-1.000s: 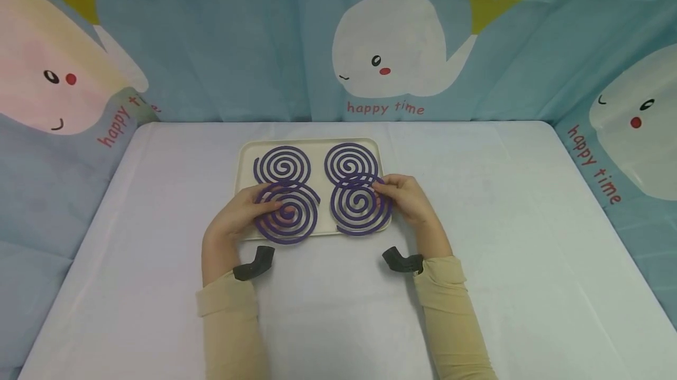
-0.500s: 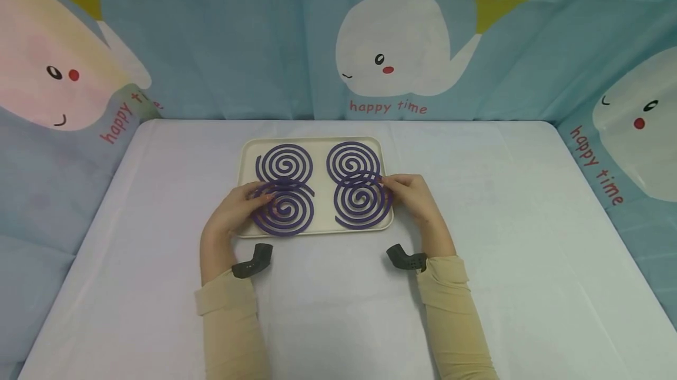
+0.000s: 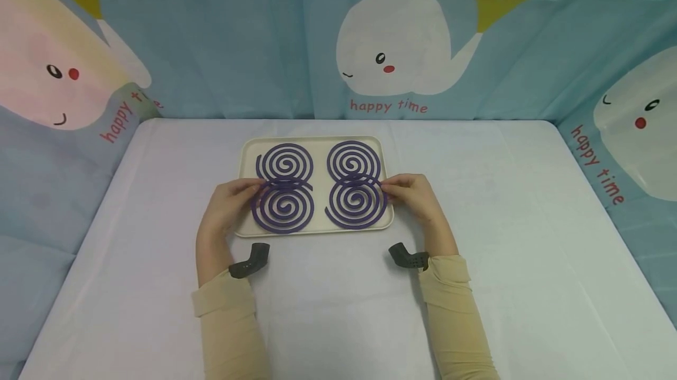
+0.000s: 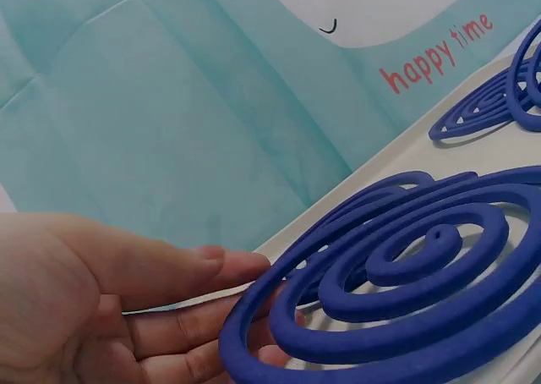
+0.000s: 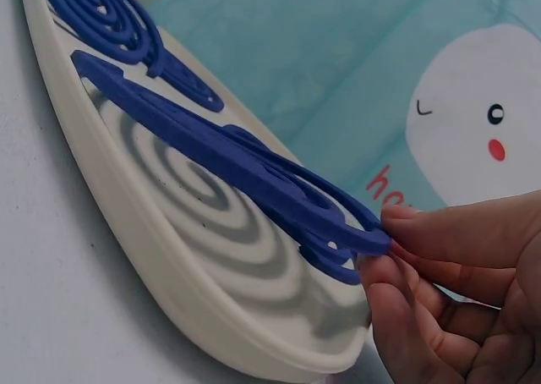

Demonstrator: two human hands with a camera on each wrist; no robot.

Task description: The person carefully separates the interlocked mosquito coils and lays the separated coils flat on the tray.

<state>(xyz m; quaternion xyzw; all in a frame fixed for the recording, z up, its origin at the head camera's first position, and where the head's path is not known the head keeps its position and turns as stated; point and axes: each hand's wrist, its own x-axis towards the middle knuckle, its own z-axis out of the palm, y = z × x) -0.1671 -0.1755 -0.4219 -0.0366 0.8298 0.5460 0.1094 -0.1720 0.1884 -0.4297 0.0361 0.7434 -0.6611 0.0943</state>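
Observation:
Purple-blue mosquito coils lie in two columns on a cream tray [image 3: 320,198] in the head view. My left hand [image 3: 224,209] pinches the left edge of the front left coil [image 3: 286,206], thumb above and fingers below. In the left wrist view this coil [image 4: 423,270] is tilted and overlaps the one behind it. My right hand [image 3: 415,195] pinches the right edge of the front right coil [image 3: 357,199]. The right wrist view shows that coil [image 5: 215,157] raised over the tray floor, its spiral shadow beneath. Behind lie the back left coil [image 3: 286,164] and back right coil [image 3: 351,162].
The tray stands on a white-covered table [image 3: 328,309], toward its far edge. A blue curtain [image 3: 238,45] with printed whales hangs behind and at both sides. Dark curved wrist mounts [image 3: 409,256] stick out inward from both wrists.
Both front coils have come down toward the tray and slightly back. My left fingers have slid from under the coil's middle out to its left edge; the right hand has moved slightly right.

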